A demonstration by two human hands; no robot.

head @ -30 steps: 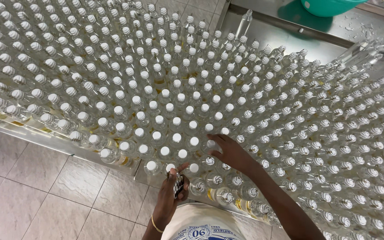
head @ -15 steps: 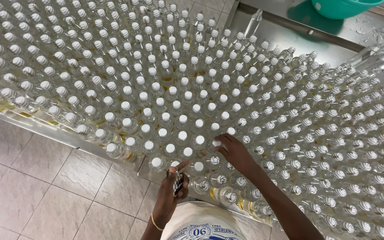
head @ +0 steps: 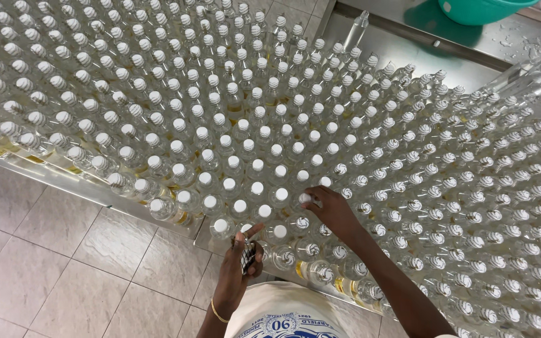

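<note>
1. Clear plastic bottle with a white screw cap point(head: 306, 199): stands upright in the front rows of a dense field of like bottles, near the table's front edge. The right hand point(head: 332, 211) lies over it, fingertips pinched on the cap.
2. Left hand point(head: 240, 266): clenched around a small stack of dark-and-white cap seals point(head: 248, 255), held just in front of the nearest bottles. The thumb points up toward the front row. A thin gold bangle point(head: 219, 311) sits on the wrist.
3. Field of clear plastic bottles point(head: 220, 119): packed cap to cap across a metal table point(head: 64, 179). All stand upright.
4. Cap condition, left and centre: plain white caps.
5. Cap condition, right of the right hand: caps carry dark-and-white striped seals point(head: 446, 188). The grasped bottle stands at the boundary between the two zones.
6. Liquid: a pale yellow tint shows at the base of bottles along the table's front edge.
7. Surroundings: grey tiled floor point(head: 45, 263) lies below the table on the left. A teal plastic basin point(head: 477, 9) rests on a wet steel surface point(head: 408, 50) at the top right, well apart from both hands.
8. The person's white printed shirt point(head: 283, 319) shows at the bottom edge.
</note>
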